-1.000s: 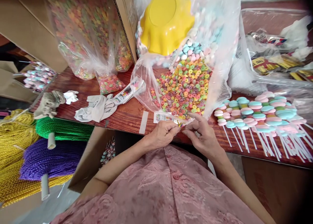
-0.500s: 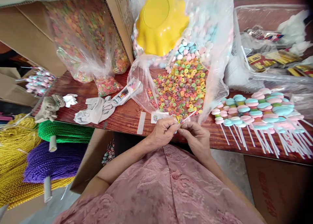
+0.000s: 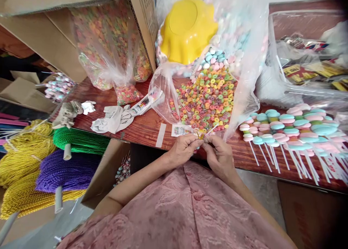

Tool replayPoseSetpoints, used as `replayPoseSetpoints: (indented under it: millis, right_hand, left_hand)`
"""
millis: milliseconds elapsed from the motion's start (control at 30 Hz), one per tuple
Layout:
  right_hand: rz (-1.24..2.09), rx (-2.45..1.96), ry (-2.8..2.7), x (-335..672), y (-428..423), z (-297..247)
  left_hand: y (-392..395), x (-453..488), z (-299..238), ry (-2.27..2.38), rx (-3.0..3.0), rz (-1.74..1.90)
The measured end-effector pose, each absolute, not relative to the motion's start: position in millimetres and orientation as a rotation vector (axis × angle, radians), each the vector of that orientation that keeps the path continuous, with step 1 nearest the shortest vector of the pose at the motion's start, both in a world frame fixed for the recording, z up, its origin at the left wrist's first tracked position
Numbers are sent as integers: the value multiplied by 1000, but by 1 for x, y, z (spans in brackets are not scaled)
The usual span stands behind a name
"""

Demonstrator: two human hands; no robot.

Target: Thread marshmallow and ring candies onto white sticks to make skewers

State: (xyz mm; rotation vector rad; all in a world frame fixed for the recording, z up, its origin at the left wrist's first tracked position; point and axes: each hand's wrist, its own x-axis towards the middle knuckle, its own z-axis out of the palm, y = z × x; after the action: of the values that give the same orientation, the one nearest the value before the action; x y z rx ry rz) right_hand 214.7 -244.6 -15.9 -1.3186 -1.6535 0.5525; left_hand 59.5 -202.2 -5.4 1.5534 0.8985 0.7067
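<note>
My left hand and my right hand meet at the front edge of the wooden table, fingertips pinched together on a thin white stick with small coloured candy rings. Just beyond them lies an open clear bag of coloured ring candies. Behind it a yellow bowl rests upside down on a bag of pastel marshmallows. To the right lies a row of finished pastel candy skewers with white sticks.
Bags of ring candy lean in a cardboard box at the back left. A grey cloth and a label strip lie on the table. Green, purple and yellow cord spools sit at lower left. Clear bags of packets fill the back right.
My right hand's fingers have curled in from an outstretched pose to a pinch against the left hand. The view has shifted a little; both hands stay at the table edge.
</note>
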Motion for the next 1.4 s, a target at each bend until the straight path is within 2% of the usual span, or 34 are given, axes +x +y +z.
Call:
replayPoseSetpoints:
  millis: [167, 300, 400, 533, 600, 667, 733, 800, 900, 967, 1033, 1167, 1400]
  right_hand:
    - [420, -1280, -1835, 220, -240, -20]
    - [537, -1310, -1760, 220, -244, -20]
    - [837, -1353, -1456, 216, -249, -23]
    - [1453, -1209, -1054, 218, -249, -30]
    - [1685, -1095, -1004, 224, -246, -30]
    - [1778, -1045, -1121, 231, -242, -25]
    - [1603, -1090, -1431, 236, -242, -16]
    - [1091, -1110, -1822, 238, -245, -5]
    - [260, -898, -2153, 238, -252, 9]
    - [19, -729, -2231, 239, -255, 16]
    - [-22, -600, -2287, 240, -253, 22]
    - [114, -418, -2398, 243, -243, 28]
    - [220, -410, -2467, 235, -241, 19]
  left_hand:
    - [-203, 57, -16, 898, 1677, 751]
    - [-204, 56, -15, 920, 1683, 739]
    - [-204, 54, -10, 917, 1671, 759]
    - [-204, 52, -6, 828, 1629, 756]
    - [-203, 51, -6, 736, 1577, 707]
    - [-199, 50, -6, 661, 1470, 618]
    - [-195, 48, -5, 621, 1339, 501]
    - [-189, 45, -2, 594, 1216, 362]
    - [-183, 41, 1, 514, 1079, 170]
    - [-180, 39, 2, 457, 1024, 74]
    - [-176, 40, 4, 413, 991, -14]
    - [-168, 42, 8, 315, 1008, -168]
    - [-167, 50, 4, 150, 1121, -306]
